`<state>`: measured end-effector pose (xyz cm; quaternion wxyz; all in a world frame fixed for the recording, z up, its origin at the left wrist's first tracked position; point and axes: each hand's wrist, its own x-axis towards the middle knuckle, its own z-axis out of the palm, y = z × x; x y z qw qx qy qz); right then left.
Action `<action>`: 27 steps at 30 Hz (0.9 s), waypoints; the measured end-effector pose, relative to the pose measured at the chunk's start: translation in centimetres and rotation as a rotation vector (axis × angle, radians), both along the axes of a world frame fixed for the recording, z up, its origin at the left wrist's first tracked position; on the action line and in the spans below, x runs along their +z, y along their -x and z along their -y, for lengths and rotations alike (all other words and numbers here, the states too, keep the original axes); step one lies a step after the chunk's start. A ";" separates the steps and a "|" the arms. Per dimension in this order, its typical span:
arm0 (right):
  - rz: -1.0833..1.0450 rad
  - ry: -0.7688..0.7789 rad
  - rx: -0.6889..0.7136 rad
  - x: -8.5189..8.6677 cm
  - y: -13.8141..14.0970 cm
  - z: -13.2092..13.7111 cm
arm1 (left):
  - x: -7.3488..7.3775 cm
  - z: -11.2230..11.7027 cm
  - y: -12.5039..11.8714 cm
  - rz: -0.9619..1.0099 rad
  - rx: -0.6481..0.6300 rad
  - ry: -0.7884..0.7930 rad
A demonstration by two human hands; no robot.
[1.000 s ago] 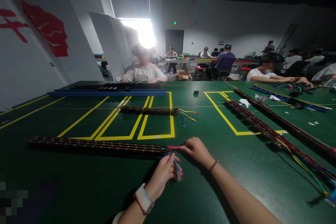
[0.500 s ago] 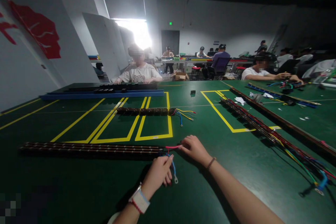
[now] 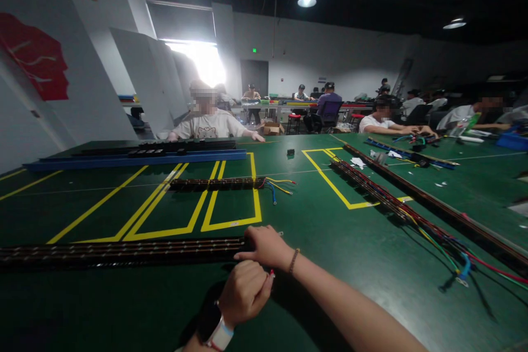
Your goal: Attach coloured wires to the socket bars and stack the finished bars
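A long dark strip assembly (image 3: 124,252) with brown lengthwise bars lies across the near left of the table. My right hand (image 3: 266,247), with a beaded bracelet at its wrist, is closed over the assembly's right end, its fingers bent downward. Behind its knuckles a small metal ring terminal (image 3: 281,234) sticks out. Just below it, my left hand (image 3: 245,292), wearing a watch, is closed in a fist. A red wire tip (image 3: 272,273) with a pale end shows at its thumb. Most of the wire ends are hidden by the two hands.
A shorter strip assembly (image 3: 218,183) with coloured wires lies ahead, across yellow tape outlines. Long wired strips (image 3: 371,190) run diagonally at right, beside white scraps (image 3: 358,163). Blue rails (image 3: 136,160) lie at the far left. Across the table sits a person (image 3: 210,121); others work farther back.
My right hand has moved left from the pink-red wire to the strip's end. My left hand has turned and closed, and the blue wire is now out of sight. The view has shifted right.
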<state>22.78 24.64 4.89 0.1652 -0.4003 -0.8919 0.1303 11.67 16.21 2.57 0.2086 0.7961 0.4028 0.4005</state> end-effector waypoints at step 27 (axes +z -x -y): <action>-0.072 0.081 -0.232 2.1 -19.4 -16.6 | -0.6 -0.9 -0.6 -0.180 0.096 -0.686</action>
